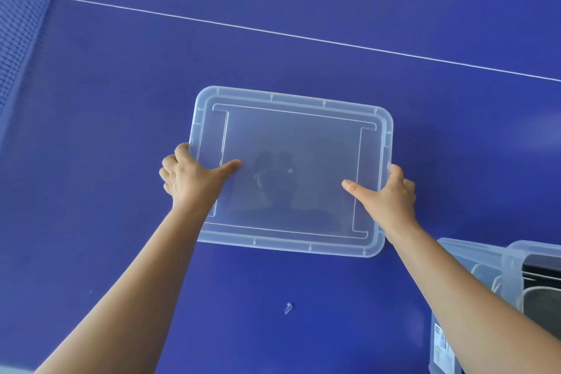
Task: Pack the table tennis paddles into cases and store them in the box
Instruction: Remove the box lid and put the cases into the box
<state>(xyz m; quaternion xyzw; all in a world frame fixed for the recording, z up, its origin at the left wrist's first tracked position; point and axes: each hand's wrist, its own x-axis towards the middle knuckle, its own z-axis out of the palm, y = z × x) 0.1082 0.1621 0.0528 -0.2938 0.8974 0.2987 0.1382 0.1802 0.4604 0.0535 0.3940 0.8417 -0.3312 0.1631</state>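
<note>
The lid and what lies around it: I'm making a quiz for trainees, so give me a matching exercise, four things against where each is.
Things:
1. lid
2. box
3. small clear plastic piece
4. net

Places:
A. far left edge of the view
B. loose on the table, nearer than the lid
C. gripped at its short edges by left hand and right hand
D. lower right corner, open

Pairs: 1-C, 2-D, 3-B, 4-A
</note>
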